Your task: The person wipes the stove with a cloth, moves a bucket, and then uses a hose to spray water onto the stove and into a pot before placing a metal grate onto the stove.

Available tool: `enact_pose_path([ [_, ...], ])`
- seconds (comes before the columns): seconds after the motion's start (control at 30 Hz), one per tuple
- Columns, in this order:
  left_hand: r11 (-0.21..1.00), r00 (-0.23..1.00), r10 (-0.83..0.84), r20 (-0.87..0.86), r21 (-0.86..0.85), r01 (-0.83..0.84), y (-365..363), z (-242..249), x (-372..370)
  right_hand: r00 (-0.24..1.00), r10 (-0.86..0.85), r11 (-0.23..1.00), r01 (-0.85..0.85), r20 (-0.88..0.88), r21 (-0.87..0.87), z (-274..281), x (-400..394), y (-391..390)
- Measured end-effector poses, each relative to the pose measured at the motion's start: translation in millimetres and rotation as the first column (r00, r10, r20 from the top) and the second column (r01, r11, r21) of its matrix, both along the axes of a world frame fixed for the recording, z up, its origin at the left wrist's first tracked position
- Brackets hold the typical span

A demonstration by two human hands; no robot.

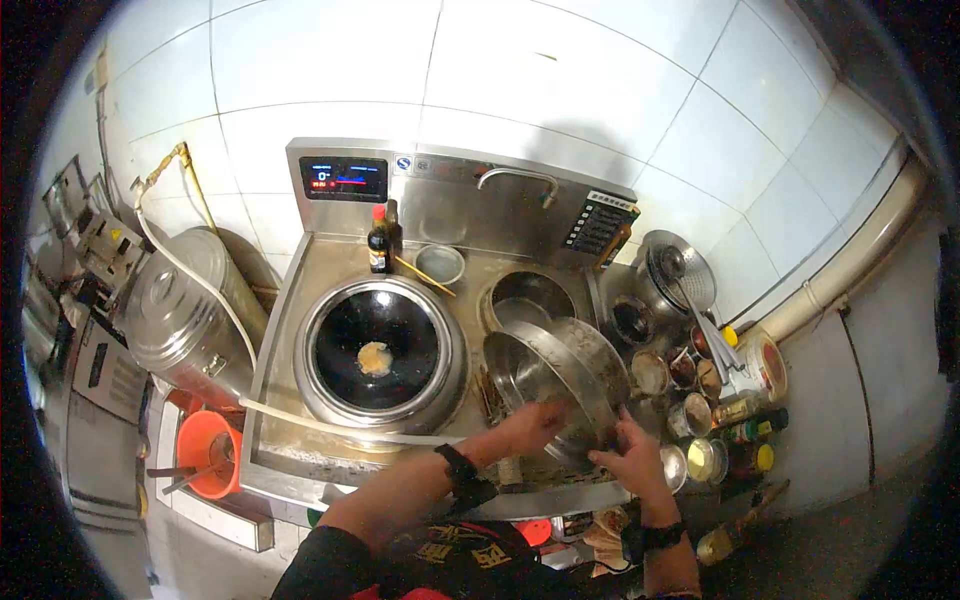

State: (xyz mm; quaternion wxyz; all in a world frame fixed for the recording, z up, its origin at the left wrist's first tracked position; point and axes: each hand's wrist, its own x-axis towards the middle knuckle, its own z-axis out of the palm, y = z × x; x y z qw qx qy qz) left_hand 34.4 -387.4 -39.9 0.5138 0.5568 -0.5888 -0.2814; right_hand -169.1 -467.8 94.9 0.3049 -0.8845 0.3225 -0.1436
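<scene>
Two shiny metal basins [540, 365] are tilted against each other at the right of the steel cooktop. My right hand [635, 460] pinches the lower right rim of the outer basin, thumb and fingers closed around its edge. At the lower rim of the basins, my left hand [535, 428] is closed on the metal; its fingertips are partly hidden and blurred. Behind the basins sits a round metal pot [530, 292]. On the left, a black wok [335, 335] rests in a steel ring with a small pale lump [375, 358] at its bottom.
A dark sauce bottle [379, 245], a small bowl [438, 264] and a yellow stick [425, 276] are behind the wok. Seasoning jars [690, 415] and a strainer [685, 265] crowd the right. A pale hose [330, 430] crosses the front; an orange bucket [210, 450] stands at left.
</scene>
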Motion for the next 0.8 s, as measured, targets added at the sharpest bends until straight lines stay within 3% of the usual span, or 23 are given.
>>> enact_pose_path([
  [0.07, 0.997, 0.997, -0.077, 0.006, 0.031, 0.077, 10, -6, -5, 1.0, 0.02, 0.996, -0.02, 0.001, -0.082, -7, -2, -4],
  [0.13, 0.994, 0.994, -0.105, -0.008, 0.013, 0.105, 26, 2, -9, 1.0, 0.011, 0.999, -0.011, -0.001, -0.037, 1, 2, -1],
  [0.23, 0.964, 0.995, -0.1, -0.014, 0.247, 0.1, 42, -4, -4, 0.999, 0.035, 0.995, -0.037, -0.02, -0.091, 1, 2, -2],
  [0.33, 0.976, 0.993, 0.014, 0.121, 0.212, -0.04, 39, -59, -2, 0.998, 0.053, 0.993, -0.056, -0.026, -0.102, 3, 2, -2],
  [0.4, 0.938, 0.991, 0.02, 0.132, 0.341, -0.064, 38, -70, 5, 0.997, 0.063, 0.992, -0.068, -0.05, -0.109, 10, 2, 3],
  [0.5, 0.893, 0.981, 0.193, -0.03, 0.419, -0.163, 40, -63, 14, 0.99, 0.095, 0.981, -0.11, -0.1, -0.161, 21, 0, 11],
  [0.57, 0.903, 0.895, 0.362, -0.262, 0.336, -0.267, 30, -70, 20, 0.987, 0.129, 0.974, -0.143, -0.094, -0.174, 23, -2, 15],
  [0.67, 0.845, 0.842, 0.53, -0.104, 0.145, -0.514, 33, -43, 26, 0.99, 0.112, 0.992, -0.117, -0.086, -0.056, 23, -3, 18],
  [0.8, 0.882, 0.878, 0.471, -0.084, 0.057, -0.467, 34, -3, 38, 0.994, 0.106, 0.994, -0.106, -0.03, -0.021, -10, -8, 5],
])
